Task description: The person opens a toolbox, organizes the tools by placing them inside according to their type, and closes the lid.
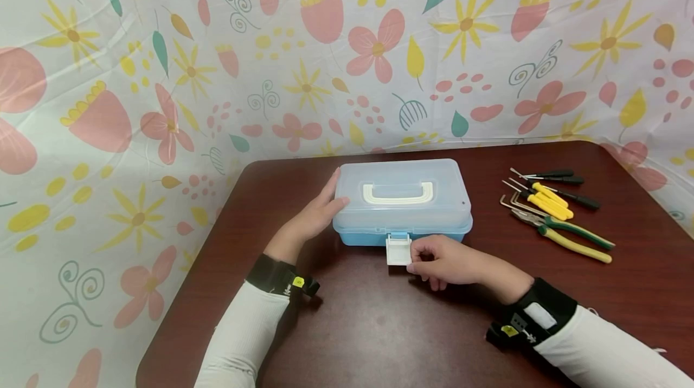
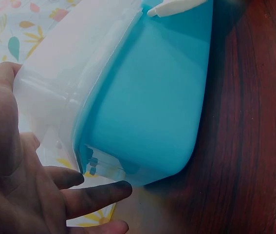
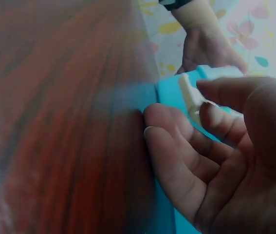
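A toolbox [image 1: 403,213] with a clear lid, white top handle [image 1: 398,193] and blue base [image 2: 147,97] sits closed on the table. Its white front latch [image 1: 399,251] is flipped out, away from the base. My right hand [image 1: 447,260] pinches the latch's right edge with thumb and index finger, the other fingers curled below. Along the toolbox's left end rests my left hand [image 1: 317,210], thumb toward the front of the lid. Its fingers [image 2: 96,199] are spread loosely past the back corner in the left wrist view.
To the right on the dark wooden table [image 1: 347,328] lie pliers [image 1: 564,234] with green and yellow handles, hex keys [image 1: 523,206], yellow-handled screwdrivers [image 1: 547,201] and black-handled screwdrivers [image 1: 564,177]. A flowered cloth [image 1: 325,75] hangs behind and to the left.
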`<state>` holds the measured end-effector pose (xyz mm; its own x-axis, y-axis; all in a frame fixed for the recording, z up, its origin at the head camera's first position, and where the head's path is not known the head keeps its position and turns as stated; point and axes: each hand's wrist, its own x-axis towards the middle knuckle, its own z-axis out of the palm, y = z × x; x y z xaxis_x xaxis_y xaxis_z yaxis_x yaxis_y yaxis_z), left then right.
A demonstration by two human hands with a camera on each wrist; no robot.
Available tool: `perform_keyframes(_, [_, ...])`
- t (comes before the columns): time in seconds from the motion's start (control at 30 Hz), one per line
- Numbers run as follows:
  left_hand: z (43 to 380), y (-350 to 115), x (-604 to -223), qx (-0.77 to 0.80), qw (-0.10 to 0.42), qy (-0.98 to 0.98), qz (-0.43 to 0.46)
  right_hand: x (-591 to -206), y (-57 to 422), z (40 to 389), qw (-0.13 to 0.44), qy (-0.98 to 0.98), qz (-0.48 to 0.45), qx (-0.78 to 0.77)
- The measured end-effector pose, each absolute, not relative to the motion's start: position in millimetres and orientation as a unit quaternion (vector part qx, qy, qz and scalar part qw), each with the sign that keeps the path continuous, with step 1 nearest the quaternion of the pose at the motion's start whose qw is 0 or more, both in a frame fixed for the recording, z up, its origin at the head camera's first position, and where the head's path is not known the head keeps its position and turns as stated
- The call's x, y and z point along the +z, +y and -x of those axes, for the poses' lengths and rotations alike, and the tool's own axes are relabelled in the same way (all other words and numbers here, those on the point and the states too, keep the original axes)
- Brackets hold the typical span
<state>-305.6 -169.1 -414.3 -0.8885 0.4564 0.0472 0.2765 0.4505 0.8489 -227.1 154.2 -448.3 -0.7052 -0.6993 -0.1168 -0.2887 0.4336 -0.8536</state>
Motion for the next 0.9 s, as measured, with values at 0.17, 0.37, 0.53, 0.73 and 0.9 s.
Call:
perform_keyframes(0.17, [305.1, -169.1, -413.7, 0.48, 0.096, 0.847, -0.208, -447.0, 153.7, 225.6, 0.26, 0.808, 0.308, -0.43])
perform_keyframes(0.37, [303.1, -168.6, -412.9, 0.483, 0.1, 0.846, -0.201, -447.2, 153.3, 225.9, 0.283, 0.809, 0.294, -0.424])
perform_keyframes(0.53, [303.2, -168.0, -412.9, 0.481, 0.096, 0.847, -0.203, -445.9, 153.3, 225.6, 0.286, 0.819, 0.281, -0.411])
perform_keyframes(0.73, [304.5, -168.1, -413.3, 0.478, 0.094, 0.849, -0.205, -444.7, 152.3, 225.2, 0.288, 0.82, 0.275, -0.411])
perform_keyframes(0.9, [304.7, -168.6, -413.6, 0.478, 0.093, 0.849, -0.206, -443.3, 152.9, 224.8, 0.288, 0.82, 0.278, -0.41])
